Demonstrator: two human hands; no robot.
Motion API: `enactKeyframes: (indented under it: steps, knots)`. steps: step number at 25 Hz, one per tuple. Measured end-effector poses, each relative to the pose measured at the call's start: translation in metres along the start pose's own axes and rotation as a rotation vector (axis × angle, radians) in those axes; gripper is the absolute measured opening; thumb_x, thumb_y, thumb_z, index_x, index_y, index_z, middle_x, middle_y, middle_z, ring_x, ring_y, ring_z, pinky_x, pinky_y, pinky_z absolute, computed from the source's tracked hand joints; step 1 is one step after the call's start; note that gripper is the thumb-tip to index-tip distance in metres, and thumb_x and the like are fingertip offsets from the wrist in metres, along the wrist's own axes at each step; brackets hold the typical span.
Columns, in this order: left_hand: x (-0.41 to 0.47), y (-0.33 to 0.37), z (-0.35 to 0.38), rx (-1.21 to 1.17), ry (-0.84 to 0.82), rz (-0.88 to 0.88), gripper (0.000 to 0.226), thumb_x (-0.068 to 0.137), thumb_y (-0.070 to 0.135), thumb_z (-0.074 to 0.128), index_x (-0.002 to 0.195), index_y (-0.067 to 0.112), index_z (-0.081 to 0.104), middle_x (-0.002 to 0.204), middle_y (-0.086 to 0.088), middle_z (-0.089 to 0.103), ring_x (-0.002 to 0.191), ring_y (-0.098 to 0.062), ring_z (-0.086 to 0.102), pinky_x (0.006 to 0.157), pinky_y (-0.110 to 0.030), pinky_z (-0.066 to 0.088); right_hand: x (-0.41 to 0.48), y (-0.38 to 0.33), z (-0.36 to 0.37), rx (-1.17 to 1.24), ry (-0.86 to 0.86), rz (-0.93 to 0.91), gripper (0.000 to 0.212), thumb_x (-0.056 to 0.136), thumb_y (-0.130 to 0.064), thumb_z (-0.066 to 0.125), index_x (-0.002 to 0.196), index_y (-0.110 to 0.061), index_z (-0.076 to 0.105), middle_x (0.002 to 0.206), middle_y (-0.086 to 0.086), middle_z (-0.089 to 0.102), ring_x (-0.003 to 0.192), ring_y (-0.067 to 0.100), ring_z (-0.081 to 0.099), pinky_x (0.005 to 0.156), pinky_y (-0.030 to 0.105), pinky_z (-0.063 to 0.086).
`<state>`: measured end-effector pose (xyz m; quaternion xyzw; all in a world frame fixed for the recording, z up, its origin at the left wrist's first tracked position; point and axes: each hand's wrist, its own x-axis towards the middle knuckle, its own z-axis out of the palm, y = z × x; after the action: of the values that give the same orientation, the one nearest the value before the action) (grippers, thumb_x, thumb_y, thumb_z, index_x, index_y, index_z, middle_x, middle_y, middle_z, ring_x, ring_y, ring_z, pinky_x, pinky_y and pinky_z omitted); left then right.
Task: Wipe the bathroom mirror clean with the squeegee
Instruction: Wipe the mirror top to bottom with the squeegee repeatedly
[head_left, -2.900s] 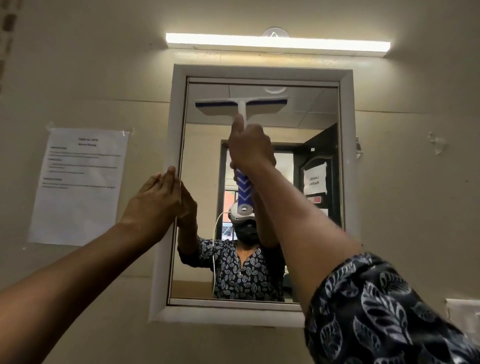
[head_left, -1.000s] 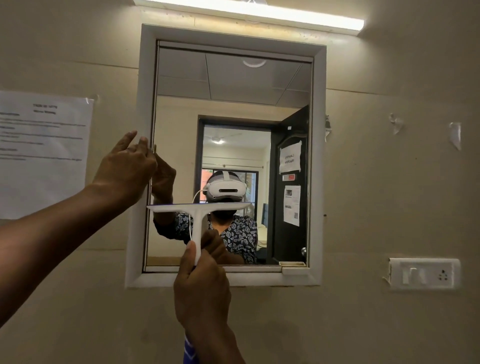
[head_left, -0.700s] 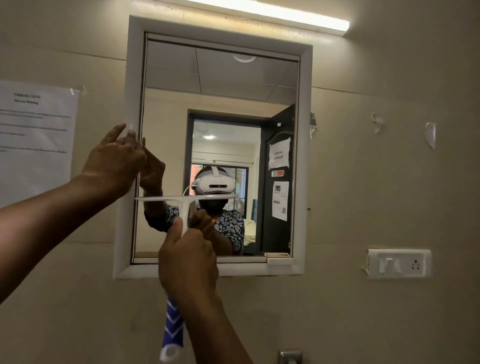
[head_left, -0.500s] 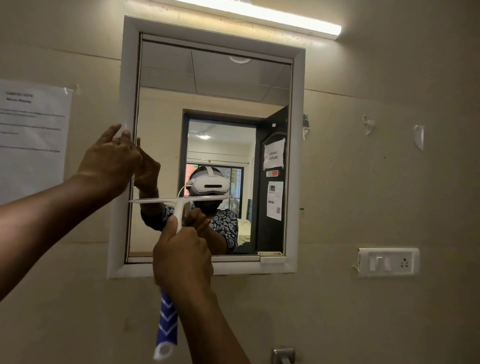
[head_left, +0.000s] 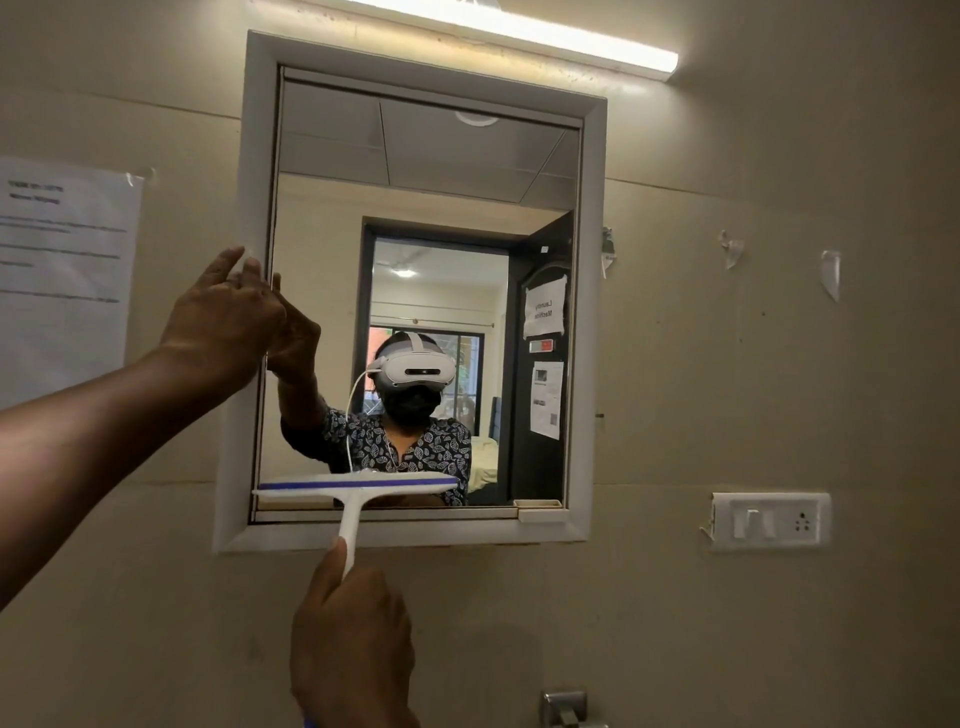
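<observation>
The bathroom mirror (head_left: 332, 218) hangs on the wall in a white frame (head_left: 592, 312). A white squeegee (head_left: 358, 488) with a blue strip lies level across the lower left of the glass, just above the bottom edge of the frame. My right hand (head_left: 353, 644) grips its handle from below, under the frame. My left hand (head_left: 223, 317) rests flat with fingers spread on the frame's left side, at mid height. The mirror reflects a person in a headset and patterned shirt.
A paper notice (head_left: 62, 270) is taped to the wall left of the mirror. A switch and socket plate (head_left: 769, 522) sits at the lower right. A tube light (head_left: 519, 36) runs above the frame. A metal fitting (head_left: 566, 709) shows at the bottom edge.
My right hand has drawn the squeegee down the glass from the top to just above the bottom edge. My left hand has stayed on the frame's left side.
</observation>
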<state>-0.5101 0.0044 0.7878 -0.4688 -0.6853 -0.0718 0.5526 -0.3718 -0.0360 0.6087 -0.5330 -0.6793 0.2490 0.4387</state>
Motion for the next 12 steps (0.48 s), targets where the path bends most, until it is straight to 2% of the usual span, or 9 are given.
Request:
enactKeyframes:
  steps: [2, 4, 6, 8, 10, 12]
  knots:
    - [0.0, -0.002, 0.001, -0.012, 0.012, -0.001, 0.054, 0.09, 0.014, 0.055, 0.138, -0.002, 0.036, 0.149, -0.023, 0.03, 0.138, -0.026, 0.034, 0.118, -0.036, 0.001, -0.002, 0.003, 0.001, -0.01, -0.006, 0.006, 0.041, 0.095, -0.054, 0.02, 0.063, -0.03, 0.03, 0.068, -0.013, 0.037, 0.059, 0.0, 0.036, 0.049, 0.017, 0.026]
    - [0.0, -0.003, 0.001, -0.026, 0.019, 0.003, 0.053, 0.089, 0.012, 0.055, 0.137, -0.003, 0.038, 0.148, -0.024, 0.03, 0.138, -0.027, 0.035, 0.118, -0.036, 0.001, -0.003, 0.001, -0.005, 0.011, -0.024, -0.005, 0.042, 0.095, -0.054, 0.022, 0.065, -0.029, 0.036, 0.069, -0.012, 0.042, 0.058, 0.0, 0.039, 0.048, 0.016, 0.027]
    - [0.001, -0.004, 0.002, -0.024, 0.032, 0.005, 0.052, 0.09, 0.011, 0.054, 0.137, -0.003, 0.038, 0.148, -0.023, 0.03, 0.138, -0.026, 0.035, 0.118, -0.036, 0.001, 0.001, -0.01, -0.024, 0.066, -0.001, -0.081, 0.042, 0.095, -0.054, 0.024, 0.071, -0.029, 0.046, 0.074, -0.007, 0.054, 0.062, 0.002, 0.049, 0.051, 0.019, 0.039]
    - [0.002, -0.004, 0.004, -0.033, 0.05, 0.004, 0.052, 0.089, 0.01, 0.054, 0.137, -0.003, 0.038, 0.148, -0.024, 0.031, 0.138, -0.026, 0.035, 0.118, -0.036, 0.0, 0.014, -0.036, -0.058, 0.136, 0.078, -0.257, 0.04, 0.096, -0.053, 0.024, 0.073, -0.029, 0.048, 0.078, 0.001, 0.06, 0.067, 0.014, 0.059, 0.06, 0.03, 0.051]
    - [0.002, -0.003, 0.005, -0.037, 0.055, 0.004, 0.055, 0.089, 0.011, 0.056, 0.138, -0.003, 0.036, 0.149, -0.023, 0.03, 0.139, -0.026, 0.033, 0.118, -0.036, 0.0, 0.038, -0.072, -0.101, 0.208, 0.128, -0.442, 0.046, 0.098, -0.049, 0.025, 0.07, -0.023, 0.049, 0.065, 0.003, 0.057, 0.056, 0.017, 0.06, 0.051, 0.028, 0.05]
    - [0.002, -0.002, 0.004, -0.027, 0.054, 0.007, 0.055, 0.09, 0.01, 0.053, 0.14, -0.002, 0.034, 0.15, -0.022, 0.029, 0.14, -0.025, 0.031, 0.119, -0.036, 0.0, 0.063, -0.111, -0.143, 0.296, 0.2, -0.544, 0.048, 0.099, -0.043, 0.029, 0.069, -0.012, 0.05, 0.053, 0.002, 0.052, 0.037, 0.008, 0.053, 0.036, 0.019, 0.04]
